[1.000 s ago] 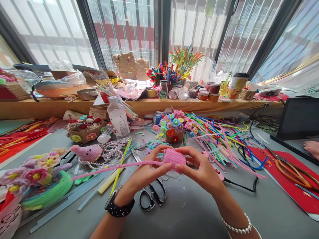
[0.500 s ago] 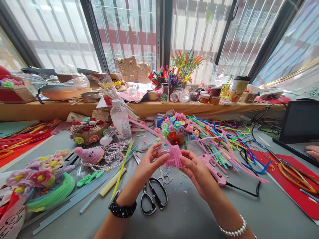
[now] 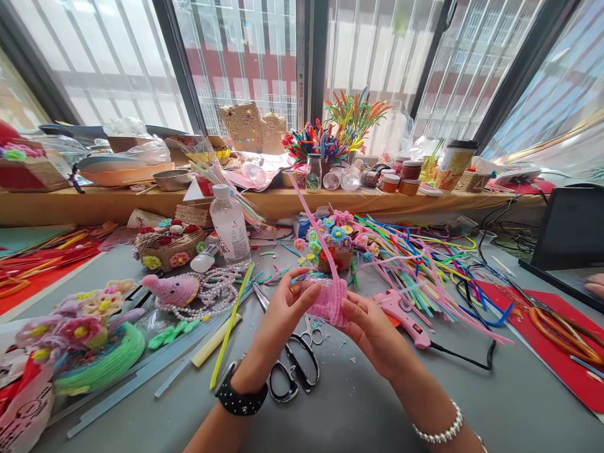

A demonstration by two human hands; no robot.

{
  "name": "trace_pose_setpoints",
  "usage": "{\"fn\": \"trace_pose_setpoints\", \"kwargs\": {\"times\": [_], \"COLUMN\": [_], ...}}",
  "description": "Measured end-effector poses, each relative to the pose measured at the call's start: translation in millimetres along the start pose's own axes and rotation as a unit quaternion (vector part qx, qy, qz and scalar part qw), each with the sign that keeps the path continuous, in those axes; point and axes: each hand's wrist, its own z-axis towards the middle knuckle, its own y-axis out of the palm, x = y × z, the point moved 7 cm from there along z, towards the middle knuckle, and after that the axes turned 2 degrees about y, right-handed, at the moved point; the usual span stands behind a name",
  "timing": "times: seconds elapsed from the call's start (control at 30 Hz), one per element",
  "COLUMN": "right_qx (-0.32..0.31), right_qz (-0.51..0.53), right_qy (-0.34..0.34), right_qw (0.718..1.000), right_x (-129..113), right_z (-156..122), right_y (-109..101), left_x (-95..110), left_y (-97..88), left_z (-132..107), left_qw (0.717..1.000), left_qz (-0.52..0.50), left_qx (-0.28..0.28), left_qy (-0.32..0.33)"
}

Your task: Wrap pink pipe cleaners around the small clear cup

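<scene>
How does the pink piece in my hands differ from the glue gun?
The pink piece is held up in the left hand and right hand; the glue gun lies on the table. The pink piece looks fuzzy and ridged; the glue gun looks smooth. The pink piece has a pink strand slanting up; the glue gun has a black cord. Both are pink.

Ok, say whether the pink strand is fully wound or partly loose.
Partly loose: a length of pink strand rises from the wrapped piece between left hand and right hand.
</scene>
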Motion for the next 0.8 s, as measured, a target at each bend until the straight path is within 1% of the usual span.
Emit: {"fn": "trace_pose_setpoints", "kwargs": {"times": [0.1, 0.2, 0.3, 0.37, 0.43, 0.53, 0.57, 0.6, 0.63, 0.7, 0.77, 0.8], "right_qx": [-0.006, -0.022, -0.017, -0.008, -0.001, 0.003, 0.002, 0.000, -0.001, 0.001, 0.006, 0.007], "right_qz": [0.033, 0.100, 0.159, 0.181, 0.190, 0.184, 0.178, 0.171, 0.165, 0.154, 0.148, 0.145], "right_qy": [-0.021, -0.035, -0.025, -0.021, -0.022, -0.029, -0.034, -0.041, -0.048, -0.061, -0.070, -0.074], "right_qw": [0.999, 0.994, 0.987, 0.983, 0.981, 0.983, 0.983, 0.984, 0.985, 0.986, 0.987, 0.987], "right_x": [-3, -5, -3, -2, -3, -4, -5, -7, -8, -10, -10, -10], "right_z": [0, 0, 1, 2, 2, 2, 2, 2, 1, 1, 0, 0], "right_y": [1, 1, -2, -4, -5, -5, -5, -4, -4, -3, -1, 0], "left_x": [4, 9, 13, 15, 20, 30, 33, 36, 39, 42, 41, 39], "left_y": [3.6, 7.1, 6.9, 4.2, -0.6, -10.7, -13.3, -13.9, -12.4, -3.0, 8.4, 12.9], "left_z": [-2, -3, -3, -4, -6, -15, -18, -22, -24, -27, -28, -29], "left_qw": [0.999, 0.996, 0.995, 0.995, 0.991, 0.972, 0.965, 0.958, 0.953, 0.947, 0.944, 0.944], "left_qz": [-0.013, -0.031, -0.028, -0.005, 0.023, 0.053, 0.062, 0.075, 0.091, 0.129, 0.162, 0.171], "left_qx": [-0.036, -0.068, -0.064, -0.035, 0.016, 0.113, 0.138, 0.149, 0.144, 0.096, 0.041, 0.025], "left_qy": [0.018, 0.041, 0.068, 0.095, 0.135, 0.197, 0.215, 0.233, 0.250, 0.278, 0.285, 0.282]}}
